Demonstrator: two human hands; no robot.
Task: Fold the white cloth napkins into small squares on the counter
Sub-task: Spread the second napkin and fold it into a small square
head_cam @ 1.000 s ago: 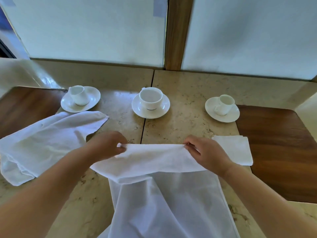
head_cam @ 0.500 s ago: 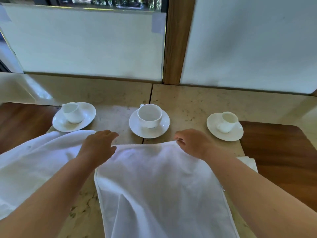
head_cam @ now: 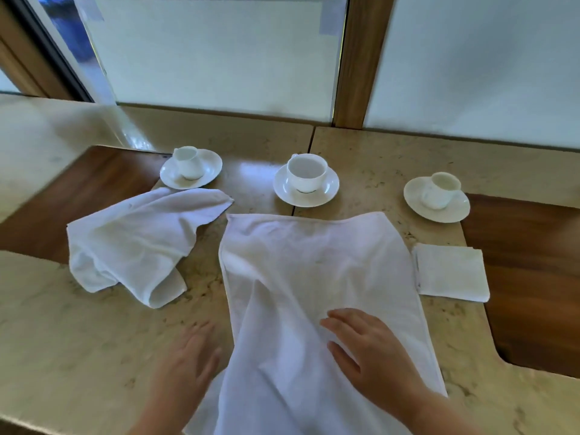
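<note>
A white cloth napkin (head_cam: 314,271) lies spread out on the stone counter (head_cam: 78,340) in front of me, its near end running off the bottom of the view. My right hand (head_cam: 367,350) rests flat on its lower part with fingers straight. My left hand (head_cam: 191,356) lies flat on the counter just left of the napkin's edge, slightly blurred. A crumpled white napkin (head_cam: 135,246) sits at the left. A napkin folded into a small square (head_cam: 452,271) lies at the right, beside the spread one.
Three white cups on saucers stand in a row behind the napkins: left (head_cam: 190,167), middle (head_cam: 306,178), right (head_cam: 437,194). Dark wood panels (head_cam: 527,262) flank the stone on both sides. Frosted windows and a wooden post (head_cam: 354,58) close the back.
Both hands let go of the napkin's far edge, which now lies flat near the cups, and drew back toward me. The right hand now rests on the cloth's lower part.
</note>
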